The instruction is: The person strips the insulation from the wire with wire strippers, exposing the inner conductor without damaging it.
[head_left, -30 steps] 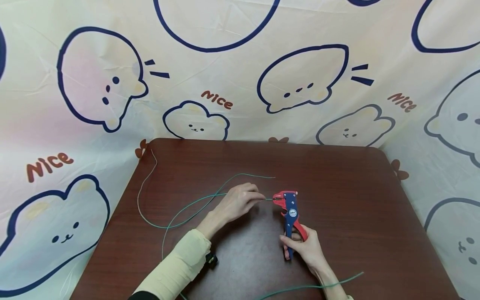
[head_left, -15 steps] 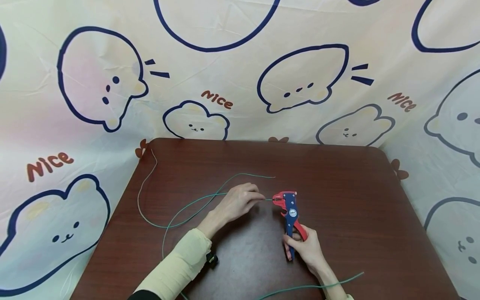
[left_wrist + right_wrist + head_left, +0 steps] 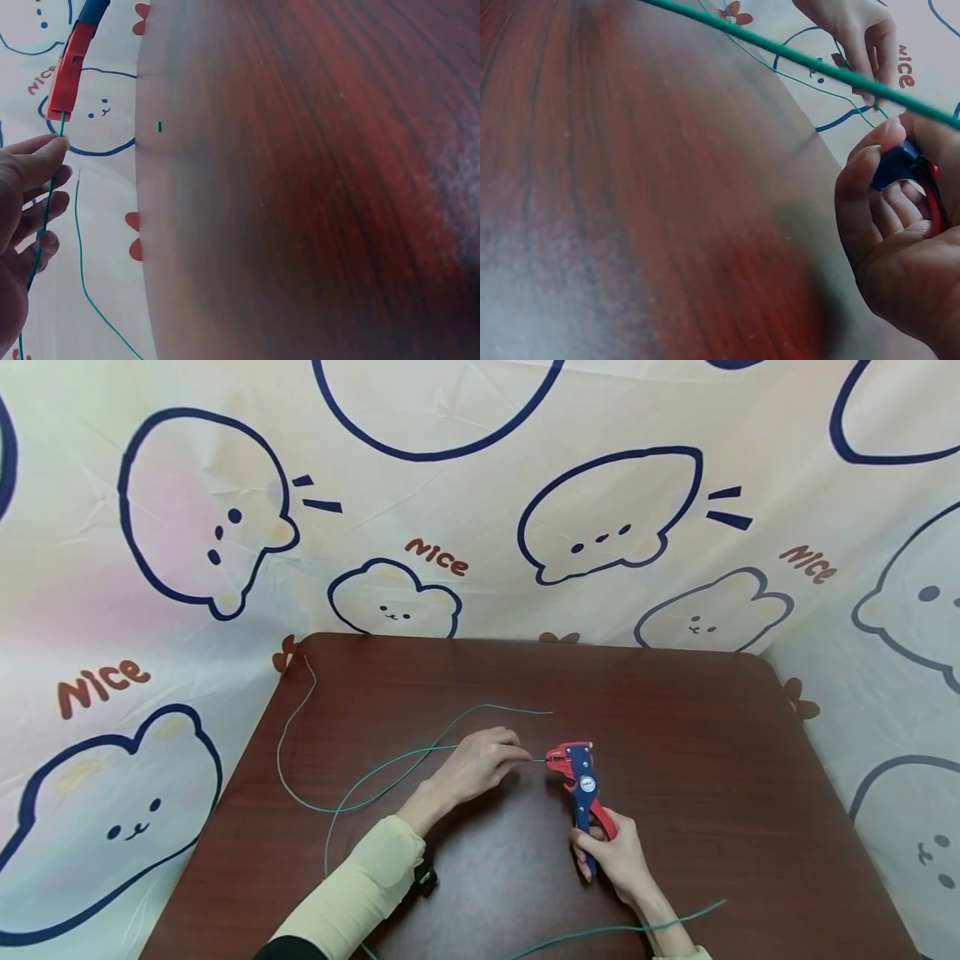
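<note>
My left hand (image 3: pixel 480 764) pinches a thin green wire (image 3: pixel 49 199) between thumb and index finger, close to its end. The other fingers are loosely bent beside it. That end enters the red nose of a blue-and-red wire stripper (image 3: pixel 582 777), just right of my fingertips. Below, my right hand (image 3: pixel 618 856) grips the stripper by its handles, thumb on the blue one. In the right wrist view my fingers curl round the blue handle (image 3: pixel 895 166). How far the wire reaches inside the nose is hidden.
The wire loops and crosses over the brown table (image 3: pixel 712 793) to the left. A thicker-looking green wire length (image 3: pixel 592 932) crosses over my right forearm. A tiny green piece (image 3: pixel 159 127) lies on the table. A printed cloth (image 3: pixel 487 502) hangs behind the table.
The lower end of the stripper's blue handle has shifted slightly right, with my right fingers. My left hand and the wire stay almost still, and the whole view has shifted a little.
</note>
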Motion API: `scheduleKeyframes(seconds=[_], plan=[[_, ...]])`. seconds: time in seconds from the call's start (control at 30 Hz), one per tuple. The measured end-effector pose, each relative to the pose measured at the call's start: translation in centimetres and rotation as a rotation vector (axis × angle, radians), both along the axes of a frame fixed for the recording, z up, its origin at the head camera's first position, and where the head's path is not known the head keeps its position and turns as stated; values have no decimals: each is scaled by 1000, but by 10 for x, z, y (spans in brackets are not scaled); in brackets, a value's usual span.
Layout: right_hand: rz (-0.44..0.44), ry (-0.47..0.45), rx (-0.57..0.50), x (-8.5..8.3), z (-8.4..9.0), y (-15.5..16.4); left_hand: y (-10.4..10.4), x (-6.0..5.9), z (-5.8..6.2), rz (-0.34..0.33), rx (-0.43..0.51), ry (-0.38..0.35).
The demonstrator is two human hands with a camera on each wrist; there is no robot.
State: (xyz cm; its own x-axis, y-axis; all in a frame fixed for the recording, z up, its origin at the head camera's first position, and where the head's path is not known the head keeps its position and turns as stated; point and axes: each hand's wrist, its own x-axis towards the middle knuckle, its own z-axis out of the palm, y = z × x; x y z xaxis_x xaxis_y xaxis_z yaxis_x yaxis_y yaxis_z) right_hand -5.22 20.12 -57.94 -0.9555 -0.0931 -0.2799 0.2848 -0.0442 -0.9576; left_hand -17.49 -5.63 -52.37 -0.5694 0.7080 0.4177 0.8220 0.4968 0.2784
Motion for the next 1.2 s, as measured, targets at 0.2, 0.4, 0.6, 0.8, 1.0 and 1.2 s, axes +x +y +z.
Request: scheduleKeyframes(seconds=[0.2,0.4,0.6,0.8,1.0,1.2], plan=[[-13,-38,16,-1,0,0,-1,0,-2,-7,-3,0],[-53,-45,12,-3,3,-5,-1,-4,-2,-15,-2,-3],[-126,-16,20,-2,5,-9,-1,-5,-1,-27,18,-8],[-144,19,23,-4,4,-10,0,-6,0,-13,60,22],[-123,6,48,-4,2,-14,-5,-5,-4,-3,50,9],[-122,-4,62,-4,3,-16,-9,-5,-6,2,56,0]])
